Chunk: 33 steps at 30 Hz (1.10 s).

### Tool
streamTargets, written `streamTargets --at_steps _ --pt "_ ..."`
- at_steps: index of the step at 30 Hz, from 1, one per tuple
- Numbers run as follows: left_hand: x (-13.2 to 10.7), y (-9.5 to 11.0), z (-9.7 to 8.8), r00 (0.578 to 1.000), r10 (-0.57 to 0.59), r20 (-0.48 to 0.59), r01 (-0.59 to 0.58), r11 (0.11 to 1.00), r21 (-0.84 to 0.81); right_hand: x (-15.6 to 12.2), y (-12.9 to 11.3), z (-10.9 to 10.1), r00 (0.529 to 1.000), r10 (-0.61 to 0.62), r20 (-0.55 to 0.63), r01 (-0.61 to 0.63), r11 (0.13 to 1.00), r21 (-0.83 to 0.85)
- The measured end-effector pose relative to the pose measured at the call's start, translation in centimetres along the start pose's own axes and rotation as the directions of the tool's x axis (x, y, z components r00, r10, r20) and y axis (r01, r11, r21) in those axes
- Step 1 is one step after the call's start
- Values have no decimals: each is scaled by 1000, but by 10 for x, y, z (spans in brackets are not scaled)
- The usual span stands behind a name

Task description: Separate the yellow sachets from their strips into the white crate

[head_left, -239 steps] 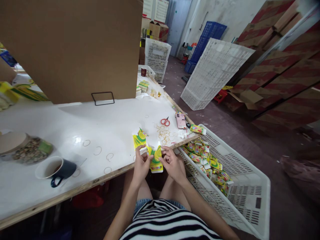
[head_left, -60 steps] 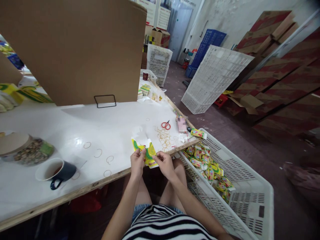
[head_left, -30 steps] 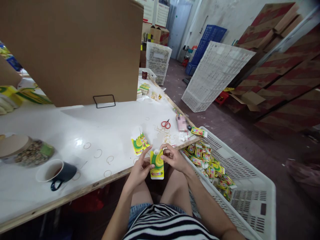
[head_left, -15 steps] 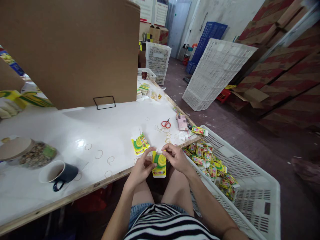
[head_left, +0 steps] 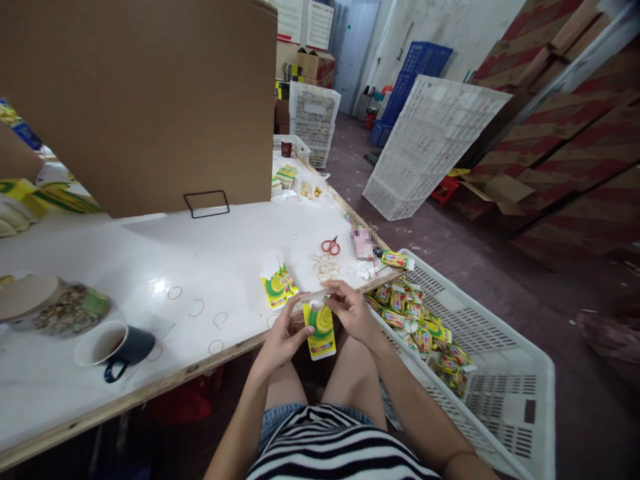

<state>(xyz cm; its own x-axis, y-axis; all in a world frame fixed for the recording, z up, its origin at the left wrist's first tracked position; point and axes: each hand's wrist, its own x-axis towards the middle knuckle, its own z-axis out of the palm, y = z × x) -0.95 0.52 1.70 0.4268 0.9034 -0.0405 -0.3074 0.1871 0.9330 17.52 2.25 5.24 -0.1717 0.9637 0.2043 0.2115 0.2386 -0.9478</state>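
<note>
Between my two hands, just over the table's front edge, is a small yellow and green printed packet (head_left: 320, 330) with a white top. My left hand (head_left: 286, 333) grips its left side, thumb on the front. At the top right corner, the fingers of my right hand (head_left: 349, 310) pinch the white upper part. A few similar yellow-green packets (head_left: 279, 285) lie on the table just beyond my left hand. Past my right hand are red-handled scissors (head_left: 331, 247) and a scatter of thin rubber bands (head_left: 325, 267).
A white plastic crate (head_left: 520, 373) holding several filled packets (head_left: 417, 313) stands to my right. One packet (head_left: 397, 259) rests at the table corner. At left are a dark blue mug (head_left: 127, 343) and a bag of nuts or shells (head_left: 75, 310). A large cardboard sheet (head_left: 165, 107) stands across the table.
The packet has tilted slightly, its bottom swinging a little right and down. The fingers of my right hand have risen a little, and more of the white top shows.
</note>
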Motion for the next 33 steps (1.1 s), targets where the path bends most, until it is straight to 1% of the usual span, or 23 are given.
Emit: streamTargets --at_steps 2,3,4,6,8,9,11,14,16,19,22,24,26,28,31,32,33 --pt "0 -2 0 999 20 -32 -19 1000 23 2 -4 -4 998 -67 16 69 994 -86" --pt "1 -2 0 998 32 -54 -30 999 39 2 -6 -6 996 -83 21 85 989 -123" --pt "1 -3 0 996 43 -79 -38 997 60 2 -7 -7 997 -70 30 73 986 -151" --pt "1 -4 1 991 56 -118 -41 991 128 2 -9 -6 996 33 82 -18 983 -182" --pt "2 -5 2 991 58 -123 -31 976 217 1 -8 -2 980 147 132 -117 971 -210" --pt "2 -4 3 992 55 -110 -25 966 257 1 -7 0 975 181 130 -147 960 -239" --pt "2 -3 4 996 50 -75 -25 954 299 3 -6 4 976 200 89 -158 924 -349" --pt "2 -1 4 998 49 -46 -37 972 230 6 -6 8 984 177 27 -136 835 -533" --pt "2 1 5 997 42 -57 -33 989 144 7 -7 11 987 157 17 -120 818 -563" --pt "1 3 5 996 36 -79 -33 999 31 5 -7 14 988 149 33 -113 858 -502" --pt "1 4 4 996 35 -86 -37 999 -24 2 -4 14 982 174 71 -134 911 -390" --pt "1 4 2 996 38 -86 -40 999 -24 1 -1 10 985 162 67 -134 941 -310" --pt "1 4 1 996 44 -72 -45 999 -12 1 3 7 993 119 14 -113 966 -231" --pt "1 5 1 998 49 -48 -49 999 4 2 8 5 994 104 -30 -107 986 -131" --pt "2 4 3 997 64 -36 -64 998 10 3 14 7 988 154 -6 -153 987 41" --pt "3 4 4 997 70 -38 -69 998 10 3 15 8 986 166 4 -166 984 64" --pt "3 4 5 996 74 -44 -74 997 14 2 16 9 986 164 -3 -164 985 51"
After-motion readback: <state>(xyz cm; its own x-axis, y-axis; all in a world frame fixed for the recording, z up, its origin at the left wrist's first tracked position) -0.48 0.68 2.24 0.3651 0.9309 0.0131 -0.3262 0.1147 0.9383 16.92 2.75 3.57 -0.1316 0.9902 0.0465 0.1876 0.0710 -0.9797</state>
